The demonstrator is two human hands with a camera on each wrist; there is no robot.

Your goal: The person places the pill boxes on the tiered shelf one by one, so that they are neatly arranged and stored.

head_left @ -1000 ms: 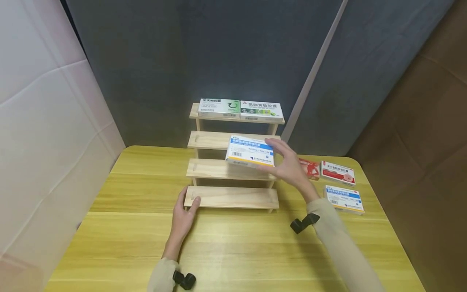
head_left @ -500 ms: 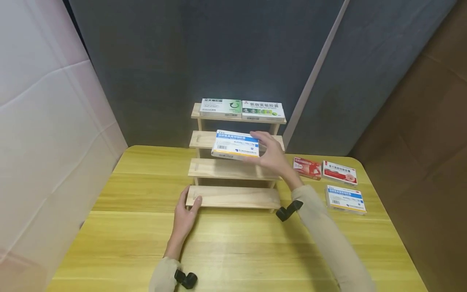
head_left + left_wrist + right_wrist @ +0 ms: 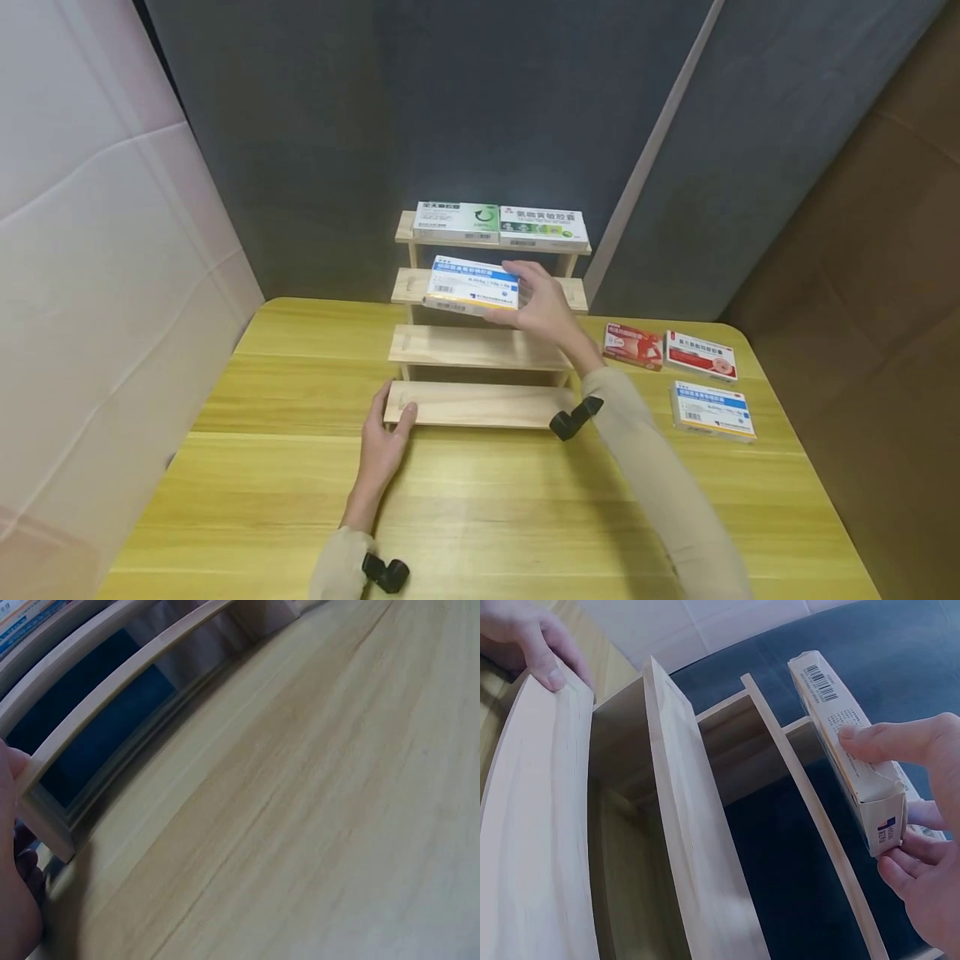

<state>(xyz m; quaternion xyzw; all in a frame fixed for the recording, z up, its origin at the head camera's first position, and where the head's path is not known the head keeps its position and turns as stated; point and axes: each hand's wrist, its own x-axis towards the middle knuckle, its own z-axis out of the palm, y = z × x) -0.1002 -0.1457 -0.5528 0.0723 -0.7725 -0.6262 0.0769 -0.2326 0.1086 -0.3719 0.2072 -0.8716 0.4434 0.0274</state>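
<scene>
A blue-and-white medicine box (image 3: 471,283) is held by my right hand (image 3: 546,307) at its right end, over the second tier from the top of a wooden step shelf (image 3: 480,406). In the right wrist view, the thumb lies on the long side of the box (image 3: 821,686) and the fingers are underneath; whether the box touches the tier I cannot tell. My left hand (image 3: 382,446) grips the left end of the lowest tier, thumb on top. Only part of the left hand (image 3: 15,900) shows in the left wrist view.
A green-and-white box (image 3: 456,221) and another white-and-green box (image 3: 543,227) lie side by side on the top tier. Right of the shelf, a red box (image 3: 633,346), a red-and-white box (image 3: 701,356) and a second blue-and-white box (image 3: 712,410) lie on the table (image 3: 480,517).
My right hand has carried the blue-and-white box left and farther back, from above the middle tiers to the second tier from the top. The left hand stays on the lowest tier.
</scene>
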